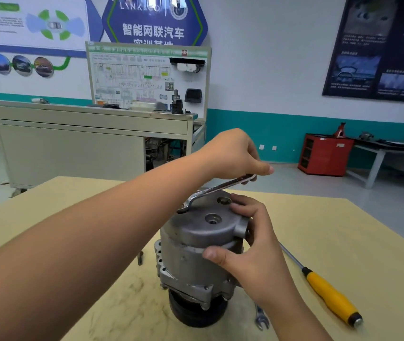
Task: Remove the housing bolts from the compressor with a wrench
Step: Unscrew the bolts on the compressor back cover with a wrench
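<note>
A grey metal compressor (191,249) stands upright on its black pulley on the yellow table (331,230). A silver wrench (210,190) lies across its top, with its ring end at the far left edge of the housing cap. My left hand (230,153) reaches over the compressor and grips the wrench's far handle end. My right hand (252,242) holds the right side of the housing, thumb on the front and fingers curled over the cap's top edge. The bolt under the ring end is hidden.
A yellow-handled screwdriver (329,291) lies on the table to the right. A second small wrench (261,318) lies near the compressor's base, and a loose bolt (140,258) sits to its left. A grey cabinet (73,143) and a red cabinet (324,153) stand beyond the table.
</note>
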A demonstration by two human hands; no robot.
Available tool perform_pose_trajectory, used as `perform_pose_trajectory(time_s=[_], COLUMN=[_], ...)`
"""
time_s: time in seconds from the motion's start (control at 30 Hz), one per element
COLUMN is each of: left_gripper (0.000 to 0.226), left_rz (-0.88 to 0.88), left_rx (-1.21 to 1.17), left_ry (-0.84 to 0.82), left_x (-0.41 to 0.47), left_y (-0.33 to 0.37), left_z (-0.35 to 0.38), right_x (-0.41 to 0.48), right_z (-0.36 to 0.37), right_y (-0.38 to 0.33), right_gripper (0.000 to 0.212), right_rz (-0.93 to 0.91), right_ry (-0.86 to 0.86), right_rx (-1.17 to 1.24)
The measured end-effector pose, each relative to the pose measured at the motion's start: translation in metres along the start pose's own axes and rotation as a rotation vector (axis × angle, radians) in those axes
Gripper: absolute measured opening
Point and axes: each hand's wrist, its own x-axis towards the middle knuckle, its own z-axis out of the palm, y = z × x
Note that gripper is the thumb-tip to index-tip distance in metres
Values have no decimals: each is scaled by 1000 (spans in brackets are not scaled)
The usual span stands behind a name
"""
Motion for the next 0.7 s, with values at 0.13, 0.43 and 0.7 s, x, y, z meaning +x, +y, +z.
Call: perform_pose_trajectory(time_s=[0.13, 0.43, 0.7], left_gripper=[36, 27, 24], left_rz=[-66, -302, -589], left_rx=[-69, -173, -1171], left_ry=[45, 170, 335], left_x=[3, 18, -31], left_y=[-15, -51, -108], left_z=[2, -5, -38], right_x=[11, 12, 10], right_z=[0, -5, -9], right_y=[-1, 6, 13], right_gripper=[64, 63, 64], right_rz=[0, -13, -20], right_ry=[-4, 16, 90], right_rx=[-59, -89, -101])
